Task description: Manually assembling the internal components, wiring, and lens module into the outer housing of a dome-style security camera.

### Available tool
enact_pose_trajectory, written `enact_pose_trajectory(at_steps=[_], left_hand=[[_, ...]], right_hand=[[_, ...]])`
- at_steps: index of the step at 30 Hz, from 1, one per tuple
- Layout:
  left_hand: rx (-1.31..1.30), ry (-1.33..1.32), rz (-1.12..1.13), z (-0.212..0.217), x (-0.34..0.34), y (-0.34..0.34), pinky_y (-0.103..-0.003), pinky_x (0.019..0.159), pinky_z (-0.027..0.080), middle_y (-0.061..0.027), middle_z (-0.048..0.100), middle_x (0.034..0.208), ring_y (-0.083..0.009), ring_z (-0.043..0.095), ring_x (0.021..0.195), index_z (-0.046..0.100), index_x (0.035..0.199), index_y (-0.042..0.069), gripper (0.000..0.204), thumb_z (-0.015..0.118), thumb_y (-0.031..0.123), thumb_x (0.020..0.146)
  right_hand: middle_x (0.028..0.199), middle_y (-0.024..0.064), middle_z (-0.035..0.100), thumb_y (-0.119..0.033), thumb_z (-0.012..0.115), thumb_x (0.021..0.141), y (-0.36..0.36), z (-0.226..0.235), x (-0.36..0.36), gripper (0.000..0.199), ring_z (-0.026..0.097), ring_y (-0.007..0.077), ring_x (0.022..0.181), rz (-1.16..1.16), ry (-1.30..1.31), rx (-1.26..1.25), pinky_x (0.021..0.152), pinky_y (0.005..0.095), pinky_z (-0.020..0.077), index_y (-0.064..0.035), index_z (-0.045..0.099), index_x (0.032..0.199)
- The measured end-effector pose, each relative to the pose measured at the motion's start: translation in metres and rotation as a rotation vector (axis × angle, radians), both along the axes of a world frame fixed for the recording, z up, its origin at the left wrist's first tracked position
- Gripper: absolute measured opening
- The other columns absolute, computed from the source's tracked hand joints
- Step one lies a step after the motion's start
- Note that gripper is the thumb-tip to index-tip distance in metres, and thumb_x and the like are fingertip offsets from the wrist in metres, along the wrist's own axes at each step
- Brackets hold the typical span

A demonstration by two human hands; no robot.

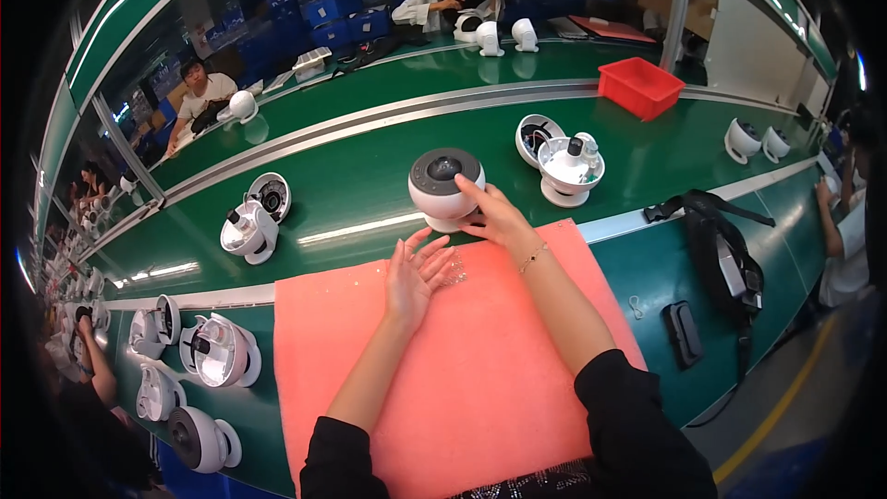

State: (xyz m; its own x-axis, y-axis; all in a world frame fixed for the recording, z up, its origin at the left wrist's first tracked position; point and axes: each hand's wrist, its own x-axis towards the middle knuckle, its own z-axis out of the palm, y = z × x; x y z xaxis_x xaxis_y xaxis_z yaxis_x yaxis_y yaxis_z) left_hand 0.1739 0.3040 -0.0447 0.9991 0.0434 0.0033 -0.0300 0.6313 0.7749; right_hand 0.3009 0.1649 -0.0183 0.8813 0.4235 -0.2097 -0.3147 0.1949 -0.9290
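A white ball-shaped device (442, 200) with a dark grey face and a black dome in its middle stands on the green bench, just past the pink mat (480, 360). My right hand (499, 217) grips its right side, with fingers on the rim of the dark face and low on the white shell. Palm up, my left hand (416, 275) rests above the mat in front of the device. Its fingers are spread, with nothing in them. Small shiny pieces (456, 268) lie on the mat beside those fingers, too small to name.
Opened devices (571, 171) sit on the bench to the right and left (248, 229). Several more (222, 351) stand at the near left. A red bin (639, 88) lies beyond. A black bag (725, 259) and a black case (682, 334) are at right. Other people work around.
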Motion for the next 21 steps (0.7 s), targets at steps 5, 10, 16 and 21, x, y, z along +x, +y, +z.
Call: enact_pose_trajectory(at_steps=[5, 10, 16, 21], left_hand=[[-0.062, 0.027, -0.005, -0.004, -0.007, 0.013, -0.029, 0.079, 0.047, -0.0114, 0.056, 0.105, -0.0193, 0.056, 0.097, 0.045, 0.117, 0.007, 0.046, 0.037, 0.044, 0.09], [-0.106, 0.035, -0.006, -0.003, -0.001, 0.011, -0.029, 0.077, 0.049, -0.0119, 0.058, 0.098, -0.0187, 0.058, 0.092, 0.047, 0.112, 0.005, 0.045, 0.038, 0.043, 0.09], [-0.25, -0.023, 0.134, 0.018, -0.011, 0.029, -0.028, 0.08, 0.047, -0.0114, 0.055, 0.105, -0.0168, 0.056, 0.095, 0.046, 0.114, 0.006, 0.043, 0.042, 0.039, 0.088], [-0.414, -0.053, -0.044, 0.039, -0.029, 0.028, -0.024, 0.072, 0.051, -0.0129, 0.053, 0.111, -0.0162, 0.058, 0.087, 0.037, 0.126, 0.005, 0.057, 0.035, 0.048, 0.089]], right_hand=[[0.129, 0.0186, 0.02, -0.036, 0.075, 0.068, -0.04, -0.015, 0.028, 0.091, 0.043, 0.0334, 0.107, -0.487, 0.085, 0.525, 0.086, 0.0487, 0.0441, -0.0044, 0.018, 0.132], [0.129, 0.0177, 0.029, -0.013, 0.062, 0.077, -0.102, -0.009, 0.04, 0.075, 0.043, 0.0369, 0.112, -1.062, 0.004, 0.57, 0.085, 0.0486, 0.047, -0.0155, 0.014, 0.134], [0.128, 0.0165, 0.032, -0.01, 0.059, 0.08, -0.096, 0.036, 0.019, 0.07, 0.047, 0.0342, 0.11, -0.733, -0.318, 0.366, 0.085, 0.0424, 0.0489, -0.0157, 0.015, 0.134], [0.123, 0.0162, 0.04, -0.012, 0.055, 0.082, -0.07, 0.097, -0.031, 0.059, 0.05, 0.0307, 0.109, -0.348, -0.414, 0.365, 0.085, 0.039, 0.0495, -0.0114, 0.023, 0.132]])
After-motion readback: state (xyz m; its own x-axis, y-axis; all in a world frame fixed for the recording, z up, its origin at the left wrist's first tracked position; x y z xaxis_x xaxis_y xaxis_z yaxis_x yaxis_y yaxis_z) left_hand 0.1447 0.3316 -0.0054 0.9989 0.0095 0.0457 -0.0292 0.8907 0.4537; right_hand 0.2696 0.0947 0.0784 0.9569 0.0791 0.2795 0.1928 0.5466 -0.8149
